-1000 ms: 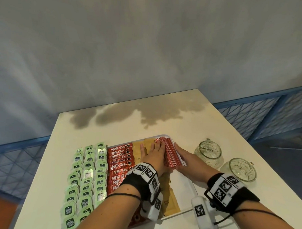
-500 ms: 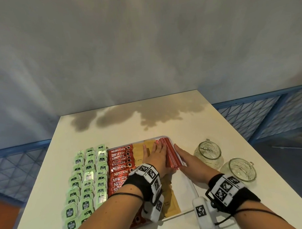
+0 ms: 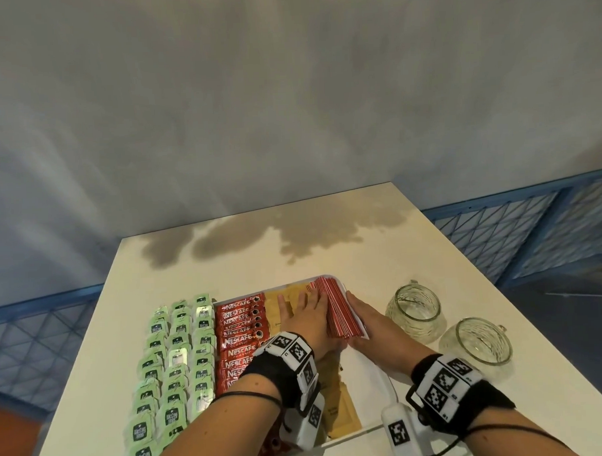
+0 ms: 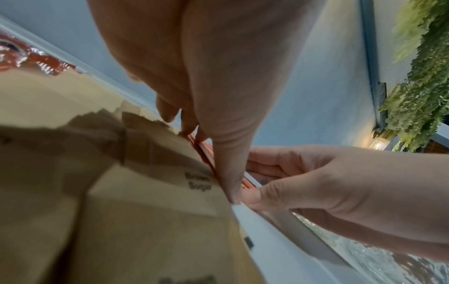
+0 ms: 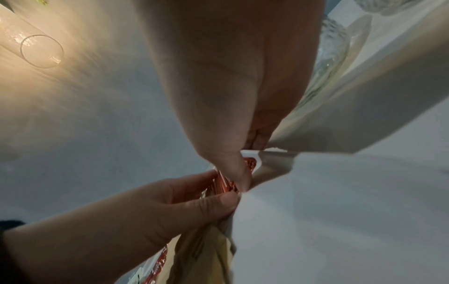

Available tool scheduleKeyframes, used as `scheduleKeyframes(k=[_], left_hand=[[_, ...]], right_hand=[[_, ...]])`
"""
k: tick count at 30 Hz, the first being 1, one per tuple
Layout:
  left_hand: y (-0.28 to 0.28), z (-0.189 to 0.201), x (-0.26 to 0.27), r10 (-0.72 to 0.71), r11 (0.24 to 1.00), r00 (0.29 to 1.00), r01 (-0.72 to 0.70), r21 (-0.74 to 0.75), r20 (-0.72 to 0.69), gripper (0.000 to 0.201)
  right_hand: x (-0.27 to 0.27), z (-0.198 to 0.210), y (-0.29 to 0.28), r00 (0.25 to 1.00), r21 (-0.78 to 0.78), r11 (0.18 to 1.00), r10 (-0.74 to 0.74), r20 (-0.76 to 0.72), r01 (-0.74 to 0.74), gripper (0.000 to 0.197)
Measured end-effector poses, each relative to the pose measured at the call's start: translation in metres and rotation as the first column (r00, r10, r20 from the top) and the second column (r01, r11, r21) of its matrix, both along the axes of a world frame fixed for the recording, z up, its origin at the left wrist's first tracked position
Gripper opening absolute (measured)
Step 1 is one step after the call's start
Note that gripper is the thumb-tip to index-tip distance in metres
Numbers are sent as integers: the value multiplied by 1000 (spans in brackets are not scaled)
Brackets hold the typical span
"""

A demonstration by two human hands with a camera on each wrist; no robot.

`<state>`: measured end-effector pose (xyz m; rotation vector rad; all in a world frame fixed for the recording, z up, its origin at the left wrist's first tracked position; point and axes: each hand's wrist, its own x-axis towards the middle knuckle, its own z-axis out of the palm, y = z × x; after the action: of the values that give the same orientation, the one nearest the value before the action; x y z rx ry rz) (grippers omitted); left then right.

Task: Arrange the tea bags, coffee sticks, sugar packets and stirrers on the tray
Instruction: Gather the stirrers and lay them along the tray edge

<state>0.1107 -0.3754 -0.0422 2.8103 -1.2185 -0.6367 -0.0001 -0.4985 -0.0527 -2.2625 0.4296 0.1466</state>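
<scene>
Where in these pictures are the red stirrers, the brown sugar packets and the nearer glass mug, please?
red stirrers (image 3: 340, 311): head view, middle of the bundle.
brown sugar packets (image 4: 150, 211): left wrist view, top packet's face.
nearer glass mug (image 3: 476, 341): head view, glass wall.

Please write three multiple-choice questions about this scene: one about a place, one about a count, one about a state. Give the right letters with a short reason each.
1. Where does the bundle of red stirrers lie?
A. inside a glass mug
B. at the right side of the tray
C. on the green tea bags

2. How many glass mugs stand on the table?
A. one
B. two
C. four

3. What are the two hands doing with the stirrers?
A. lifting them high above the table
B. pressing on them from both sides
C. resting far away from them

Answers:
1. B: the head view shows the bundle on the tray, beside the brown sugar packets.
2. B: two mugs stand to the right of the tray, both looking empty.
3. B: the left hand lies against the bundle's left side and the right hand against its right side.
</scene>
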Motion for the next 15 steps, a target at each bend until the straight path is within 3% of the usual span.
scheduleKeyframes(k=[9,15], left_hand=[[-4,5,-5,-6,999,1000,6,45,22,103],[18,29,-18,-13,999,998,10,34,68,94]], right_hand=[[4,-6,3,1000,-70,997,-16,-22,14,79],[5,22,10,995,-112,993,36,-98,-47,83]])
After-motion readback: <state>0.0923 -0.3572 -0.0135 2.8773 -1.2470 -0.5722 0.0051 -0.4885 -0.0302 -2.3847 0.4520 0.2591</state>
